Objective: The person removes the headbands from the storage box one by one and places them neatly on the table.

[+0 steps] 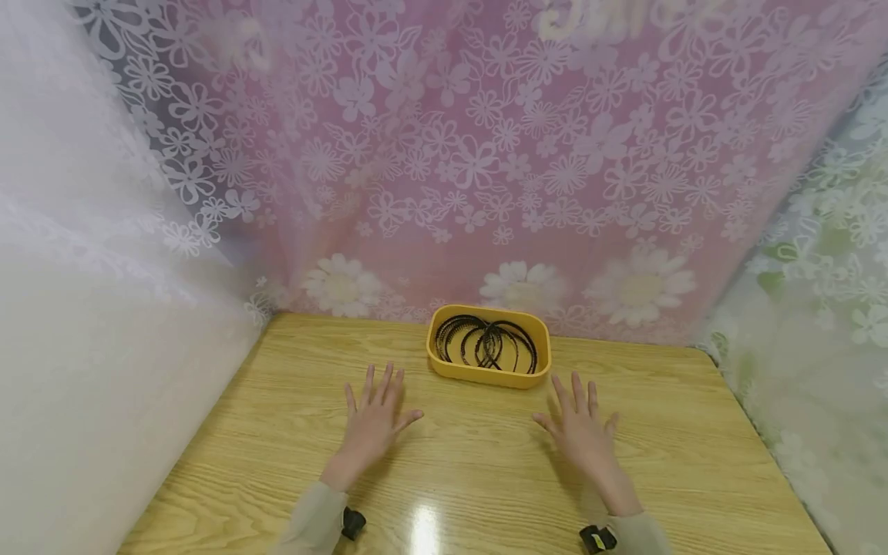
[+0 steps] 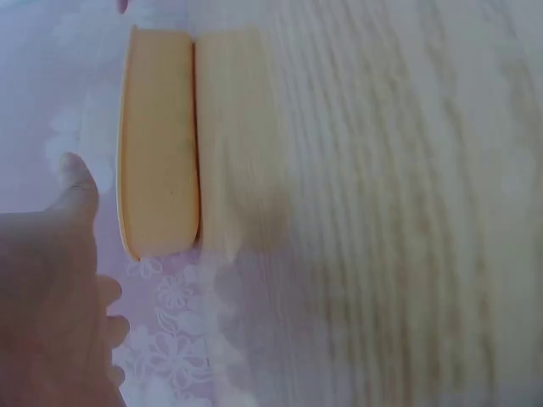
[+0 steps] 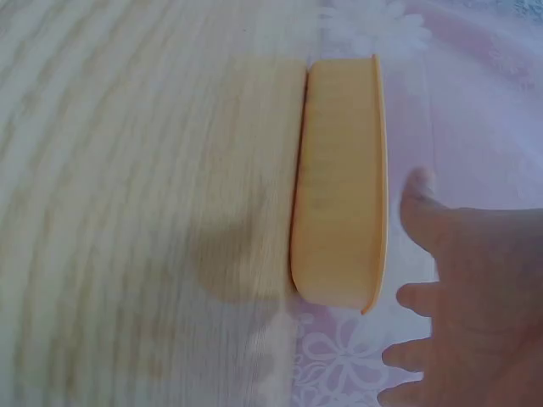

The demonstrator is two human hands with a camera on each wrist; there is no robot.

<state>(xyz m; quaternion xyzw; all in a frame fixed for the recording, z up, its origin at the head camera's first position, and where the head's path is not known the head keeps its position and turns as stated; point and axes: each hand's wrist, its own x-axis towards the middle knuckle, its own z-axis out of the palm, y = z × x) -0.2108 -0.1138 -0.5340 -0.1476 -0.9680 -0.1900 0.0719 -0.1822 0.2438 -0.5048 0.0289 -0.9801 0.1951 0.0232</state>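
Observation:
A yellow rectangular box (image 1: 489, 377) with rounded corners stands at the back of the table, close to the curtain. Inside it lie several thin black hoops (image 1: 489, 343), some with toothed edges like headbands, overlapping one another. My left hand (image 1: 372, 424) is in front of the box and to its left, fingers spread and straight, holding nothing. On the other side, my right hand (image 1: 581, 432) is spread in the same way near the box's front right corner, also holding nothing. Both wrist views show the box's outer wall (image 2: 159, 144) beside the thumb, apart from the hand.
The wood-grain table (image 1: 472, 470) reaches back to a pink flowered curtain (image 1: 444, 193). A pale curtain (image 1: 104, 308) borders the left side, and a white-green flowered one (image 1: 819, 308) the right. Black wrist straps (image 1: 354, 523) show at the sleeve cuffs.

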